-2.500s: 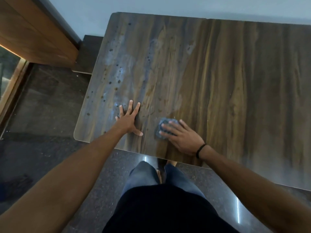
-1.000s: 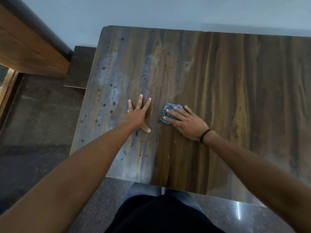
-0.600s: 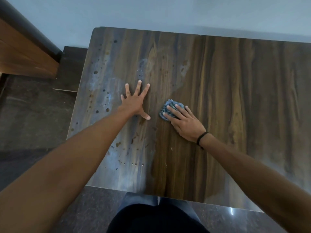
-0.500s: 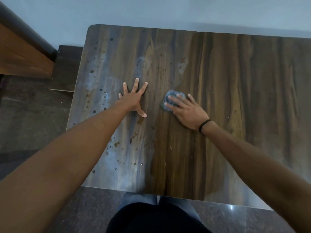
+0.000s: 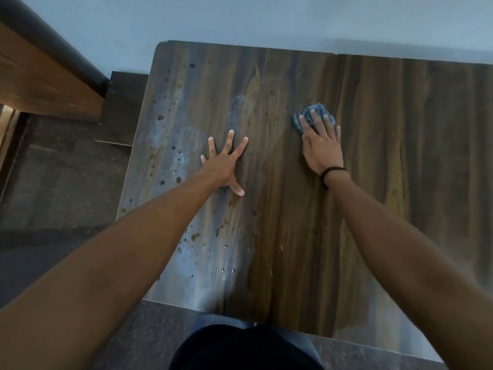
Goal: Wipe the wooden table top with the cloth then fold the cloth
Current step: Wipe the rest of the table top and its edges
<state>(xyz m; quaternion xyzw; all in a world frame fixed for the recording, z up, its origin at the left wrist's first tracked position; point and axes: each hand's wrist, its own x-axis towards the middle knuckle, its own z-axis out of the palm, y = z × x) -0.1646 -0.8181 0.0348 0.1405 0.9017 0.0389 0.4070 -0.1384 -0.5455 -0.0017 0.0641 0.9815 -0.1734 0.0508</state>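
A person's right hand (image 5: 321, 145) is pressing flat, fingers straight and close together, on a bunched blue cloth (image 5: 318, 107) toward the far middle of the wooden table top (image 5: 400, 161). The palm and fingers are covering most of the cloth, so only its far and left edges are showing. The left hand (image 5: 225, 164) is resting flat on the wood, well apart from the cloth, fingers splayed wide and holding nothing. A black band (image 5: 332, 172) is circling the right wrist. Both forearms are running out of frame at the bottom, and the frame edge is cutting off the table's right side. Dark droplets and pale bluish smears (image 5: 194, 236) are speckling the left part of the top, around the left hand. The table is standing against a pale wall (image 5: 240, 20), over a dark speckled floor (image 5: 61, 169). A wooden panel (image 5: 40, 84) is slanting across the upper left corner. Dark clothing (image 5: 240, 348) is filling the bottom edge.
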